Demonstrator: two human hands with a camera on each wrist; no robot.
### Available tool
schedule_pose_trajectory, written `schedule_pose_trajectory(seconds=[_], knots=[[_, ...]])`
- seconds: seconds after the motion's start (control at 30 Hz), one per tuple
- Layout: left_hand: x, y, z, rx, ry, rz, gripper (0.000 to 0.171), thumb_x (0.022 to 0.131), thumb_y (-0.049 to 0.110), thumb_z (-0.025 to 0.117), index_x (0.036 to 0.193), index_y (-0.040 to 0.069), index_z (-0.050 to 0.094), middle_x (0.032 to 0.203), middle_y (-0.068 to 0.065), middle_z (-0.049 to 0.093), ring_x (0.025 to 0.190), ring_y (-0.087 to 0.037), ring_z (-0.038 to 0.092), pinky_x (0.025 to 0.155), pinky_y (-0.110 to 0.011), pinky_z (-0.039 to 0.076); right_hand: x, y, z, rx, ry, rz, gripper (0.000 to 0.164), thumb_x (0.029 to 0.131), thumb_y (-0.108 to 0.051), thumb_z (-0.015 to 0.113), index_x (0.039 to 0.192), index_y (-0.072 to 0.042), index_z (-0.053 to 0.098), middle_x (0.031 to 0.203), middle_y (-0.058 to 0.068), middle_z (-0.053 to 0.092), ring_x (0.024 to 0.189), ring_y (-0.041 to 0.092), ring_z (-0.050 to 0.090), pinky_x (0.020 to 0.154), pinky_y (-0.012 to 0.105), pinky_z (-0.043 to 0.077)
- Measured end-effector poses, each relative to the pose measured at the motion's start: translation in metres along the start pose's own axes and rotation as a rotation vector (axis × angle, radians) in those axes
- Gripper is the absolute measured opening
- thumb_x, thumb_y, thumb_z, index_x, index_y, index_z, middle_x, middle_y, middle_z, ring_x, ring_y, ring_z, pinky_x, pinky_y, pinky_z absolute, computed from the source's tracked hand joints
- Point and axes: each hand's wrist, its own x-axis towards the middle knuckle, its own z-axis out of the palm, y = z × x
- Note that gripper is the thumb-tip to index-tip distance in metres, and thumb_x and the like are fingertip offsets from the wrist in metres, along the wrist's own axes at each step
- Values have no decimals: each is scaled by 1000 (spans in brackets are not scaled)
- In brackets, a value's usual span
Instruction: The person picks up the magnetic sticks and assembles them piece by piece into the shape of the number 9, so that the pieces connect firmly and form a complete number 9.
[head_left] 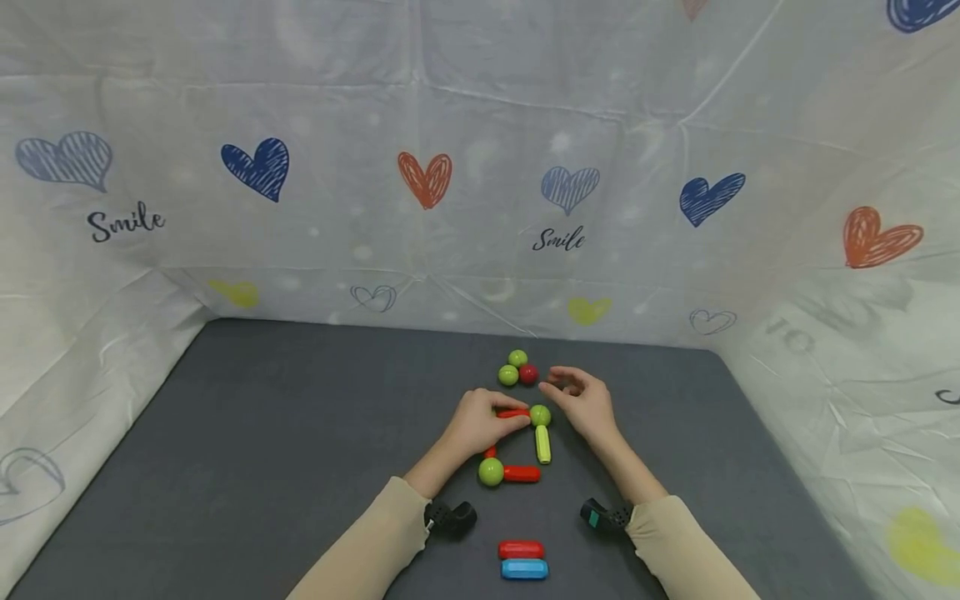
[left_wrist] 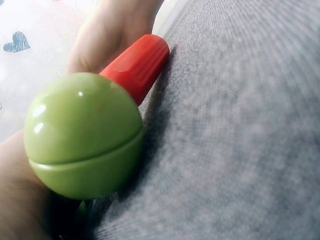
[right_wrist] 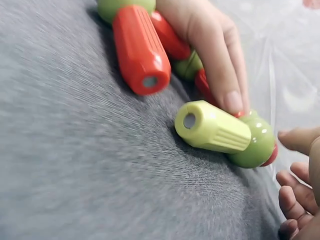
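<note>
My left hand (head_left: pixel 480 419) pinches a red rod (head_left: pixel 513 412) between thumb and fingers. The rod's right end meets a green ball (head_left: pixel 540 415), from which a yellow-green rod (right_wrist: pixel 215 127) extends toward me. Nearer to me, another green ball (left_wrist: pixel 85 135) joins a red rod (head_left: pixel 521 473) pointing right and a second one (head_left: pixel 490 452), partly under my left hand. A further green ball (right_wrist: pixel 189 65) at the far left corner shows only in the right wrist view. My right hand (head_left: pixel 588 404) hovers right of the upper green ball, fingers loosely bent, holding nothing.
Behind the joined pieces sit two loose green balls (head_left: pixel 508 375) and a red ball (head_left: pixel 528 374). Close to me, a loose red rod (head_left: pixel 521 549) lies beside a blue rod (head_left: pixel 524 569). The dark grey table (head_left: pixel 300 458) meets a white printed sheet (head_left: pixel 480 242) at its back edge.
</note>
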Motion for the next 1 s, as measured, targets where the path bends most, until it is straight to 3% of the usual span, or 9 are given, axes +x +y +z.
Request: schedule_pose_trajectory(seconds=[0.2, 0.43, 0.7, 1.0], knots=[[0, 1, -1, 0, -8, -4, 24, 95, 32, 82, 115, 19, 85, 88, 1, 81, 52, -10, 58, 55, -24, 47, 17, 1, 11, -7, -52, -26, 53, 91, -30, 87, 136, -6, 71, 125, 13, 76, 69, 14, 53, 65, 28, 40], [0, 2, -1, -9, -18, 0, 24, 96, 33, 81, 115, 19, 85, 86, 2, 81, 48, -11, 56, 53, -24, 46, 25, 0, 16, -66, -69, -57, 51, 91, -28, 88, 135, -7, 73, 126, 14, 75, 72, 15, 56, 67, 31, 43], [1, 2, -1, -9, -18, 6, 24, 95, 33, 82, 115, 19, 85, 94, 0, 82, 57, -8, 60, 57, -24, 48, 25, 4, 20, -119, -49, -103, 42, 91, -22, 87, 129, -8, 76, 114, 12, 78, 70, 14, 56, 65, 29, 42], [0, 0, -1, 2, -11, 6, 24, 95, 33, 82, 115, 20, 85, 95, 1, 82, 60, -6, 60, 57, -24, 48, 23, 5, 24, -136, -30, -125, 40, 93, -23, 86, 129, -9, 76, 114, 11, 79, 74, 16, 57, 68, 30, 42]])
